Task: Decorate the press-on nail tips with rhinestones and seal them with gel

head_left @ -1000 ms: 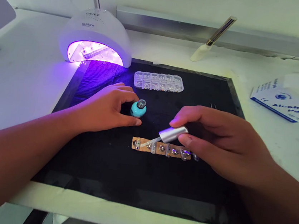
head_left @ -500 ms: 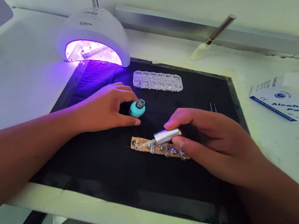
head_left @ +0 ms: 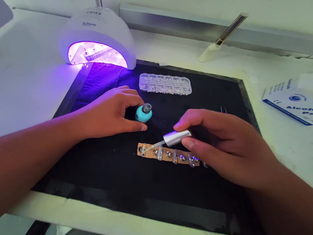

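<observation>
My left hand (head_left: 118, 109) curls its thumb and fingers round an uncapped turquoise nail polish bottle (head_left: 143, 114) standing on the black mat. Between thumb and fingers of my right hand (head_left: 215, 143) is the silver cap of a nail polish brush (head_left: 176, 138). Its bristle tip reaches down to the left, at the leftmost false nail (head_left: 143, 150); whether it touches I cannot tell. That nail has small coloured specks. Several clear, glittery false nails sit along a tan strip (head_left: 150, 155) with metal studs; my right hand is just above its right end.
A lit white nail lamp (head_left: 103, 34) stands at back left. A clear compartment box of rhinestones (head_left: 165, 84) lies on the black mat (head_left: 104, 179). Behind it a brush (head_left: 223, 36) leans up. Tweezer tips (head_left: 223, 110) show past my right hand. An alcohol pads box (head_left: 299, 107) lies right.
My right hand has shifted slightly up and right, drawing the brush tip from the lower edge of the leftmost nail to its right side. My left hand and the bottle stay put.
</observation>
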Demonstrator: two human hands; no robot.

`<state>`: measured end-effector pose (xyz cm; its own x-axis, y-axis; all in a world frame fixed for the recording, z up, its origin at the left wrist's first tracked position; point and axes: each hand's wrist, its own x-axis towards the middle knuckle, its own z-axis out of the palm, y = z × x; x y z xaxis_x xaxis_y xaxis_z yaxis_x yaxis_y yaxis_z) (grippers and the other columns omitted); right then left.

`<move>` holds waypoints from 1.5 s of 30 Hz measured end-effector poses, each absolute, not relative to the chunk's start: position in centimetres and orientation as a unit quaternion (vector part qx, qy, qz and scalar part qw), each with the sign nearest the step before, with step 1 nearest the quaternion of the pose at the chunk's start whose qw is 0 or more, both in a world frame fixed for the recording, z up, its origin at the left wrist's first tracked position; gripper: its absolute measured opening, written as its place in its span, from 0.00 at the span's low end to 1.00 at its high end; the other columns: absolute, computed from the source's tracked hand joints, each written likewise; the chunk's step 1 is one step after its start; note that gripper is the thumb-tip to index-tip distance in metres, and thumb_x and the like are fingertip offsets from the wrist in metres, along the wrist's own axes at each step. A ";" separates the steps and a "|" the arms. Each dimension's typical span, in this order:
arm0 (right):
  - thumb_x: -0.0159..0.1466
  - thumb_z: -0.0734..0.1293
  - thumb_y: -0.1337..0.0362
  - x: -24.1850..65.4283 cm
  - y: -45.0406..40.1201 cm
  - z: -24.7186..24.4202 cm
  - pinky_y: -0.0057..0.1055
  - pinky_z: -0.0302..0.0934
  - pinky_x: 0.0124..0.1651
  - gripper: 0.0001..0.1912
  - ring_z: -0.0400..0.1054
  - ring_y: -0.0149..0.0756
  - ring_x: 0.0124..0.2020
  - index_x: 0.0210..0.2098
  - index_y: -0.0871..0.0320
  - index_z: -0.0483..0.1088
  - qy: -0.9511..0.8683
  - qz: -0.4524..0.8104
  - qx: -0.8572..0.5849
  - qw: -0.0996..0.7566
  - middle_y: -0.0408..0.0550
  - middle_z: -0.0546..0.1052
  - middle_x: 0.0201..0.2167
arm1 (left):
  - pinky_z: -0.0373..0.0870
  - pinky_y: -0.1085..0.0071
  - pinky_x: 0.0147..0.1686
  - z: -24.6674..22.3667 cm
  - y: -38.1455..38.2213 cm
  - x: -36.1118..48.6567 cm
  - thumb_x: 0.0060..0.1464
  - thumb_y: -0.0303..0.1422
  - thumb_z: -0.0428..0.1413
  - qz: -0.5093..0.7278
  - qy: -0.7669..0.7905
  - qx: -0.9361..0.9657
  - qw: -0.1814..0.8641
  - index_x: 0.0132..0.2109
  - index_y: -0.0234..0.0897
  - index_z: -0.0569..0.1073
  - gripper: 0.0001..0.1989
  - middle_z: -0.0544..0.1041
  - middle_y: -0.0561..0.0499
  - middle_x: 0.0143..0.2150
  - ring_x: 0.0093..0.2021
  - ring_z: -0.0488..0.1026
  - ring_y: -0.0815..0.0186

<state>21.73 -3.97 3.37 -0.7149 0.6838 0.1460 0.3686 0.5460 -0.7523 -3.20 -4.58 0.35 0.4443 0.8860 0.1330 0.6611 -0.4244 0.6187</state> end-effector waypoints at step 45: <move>0.63 0.66 0.61 21.6 -4.0 3.2 0.30 0.60 0.26 0.04 0.67 0.32 0.24 0.37 0.53 0.72 -0.797 0.421 -0.377 0.212 0.41 0.75 0.27 | 0.63 0.65 0.41 0.4 -4.6 -3.2 0.51 0.40 0.64 0.222 0.473 0.816 0.248 0.37 0.36 0.76 0.12 0.74 0.53 0.35 0.40 0.68 0.62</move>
<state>21.57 -4.02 3.18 -0.6260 0.7796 0.0201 0.4223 0.3606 -0.8316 -3.24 -4.60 0.44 0.4536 0.8822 0.1264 0.6619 -0.4285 0.6150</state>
